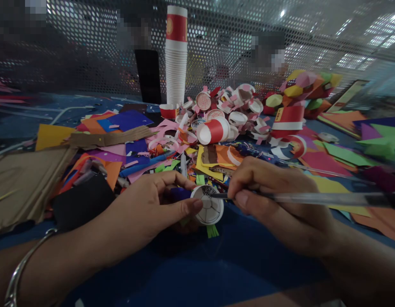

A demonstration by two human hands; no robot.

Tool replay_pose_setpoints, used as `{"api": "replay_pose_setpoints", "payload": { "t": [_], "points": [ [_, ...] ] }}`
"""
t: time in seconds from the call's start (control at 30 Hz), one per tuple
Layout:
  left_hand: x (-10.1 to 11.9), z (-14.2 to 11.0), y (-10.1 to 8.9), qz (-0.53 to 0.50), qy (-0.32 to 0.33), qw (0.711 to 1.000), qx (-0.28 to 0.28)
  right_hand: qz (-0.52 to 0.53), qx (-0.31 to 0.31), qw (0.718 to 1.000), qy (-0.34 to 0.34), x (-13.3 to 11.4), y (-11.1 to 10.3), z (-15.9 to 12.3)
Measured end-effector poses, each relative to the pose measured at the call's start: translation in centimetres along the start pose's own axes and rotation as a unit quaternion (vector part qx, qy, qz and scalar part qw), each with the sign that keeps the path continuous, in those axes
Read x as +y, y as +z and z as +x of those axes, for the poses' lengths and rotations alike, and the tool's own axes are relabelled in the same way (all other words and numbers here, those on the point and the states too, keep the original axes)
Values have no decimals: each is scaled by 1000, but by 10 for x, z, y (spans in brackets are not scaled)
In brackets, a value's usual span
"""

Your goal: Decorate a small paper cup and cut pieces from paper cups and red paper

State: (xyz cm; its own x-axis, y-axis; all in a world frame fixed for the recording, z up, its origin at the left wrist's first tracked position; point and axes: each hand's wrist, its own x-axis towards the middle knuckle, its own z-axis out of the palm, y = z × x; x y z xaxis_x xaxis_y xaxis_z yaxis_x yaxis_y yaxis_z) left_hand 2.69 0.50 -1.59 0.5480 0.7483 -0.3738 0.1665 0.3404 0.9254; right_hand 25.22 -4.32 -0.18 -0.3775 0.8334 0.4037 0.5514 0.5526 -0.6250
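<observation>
My left hand [159, 209] is closed around a small white paper cup bottom [211, 211], its thumb pressed on the round face. Dark lines divide that face into sections, and its upper part is filled with dark marks. Green paper strips [212, 231] stick out below and above the rim. Between the fingers and thumb of my right hand [267, 196] is a pen [312, 198] with a clear barrel, its tip touching the upper part of the face. The underside of the cup bottom is hidden by my left fingers.
A tall stack of paper cups [176, 64] stands at the back beside a black phone [148, 74]. Several cut cup bottoms [238, 118] are heaped behind my hands. Brown paper [24, 183] lies left; coloured sheets [347, 153] lie right. A perforated metal screen [213, 38] rises behind.
</observation>
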Motion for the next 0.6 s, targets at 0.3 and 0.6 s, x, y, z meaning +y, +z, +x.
{"api": "replay_pose_setpoints", "payload": {
  "t": [0.3,0.6],
  "points": [
    [-2,2,0,1,22,1000,-10,-9,21,1000,-4,5,0,-1],
    [-2,2,0,5,23,1000,-9,-30,48,998,-7,4,3,-3]
  ]
}}
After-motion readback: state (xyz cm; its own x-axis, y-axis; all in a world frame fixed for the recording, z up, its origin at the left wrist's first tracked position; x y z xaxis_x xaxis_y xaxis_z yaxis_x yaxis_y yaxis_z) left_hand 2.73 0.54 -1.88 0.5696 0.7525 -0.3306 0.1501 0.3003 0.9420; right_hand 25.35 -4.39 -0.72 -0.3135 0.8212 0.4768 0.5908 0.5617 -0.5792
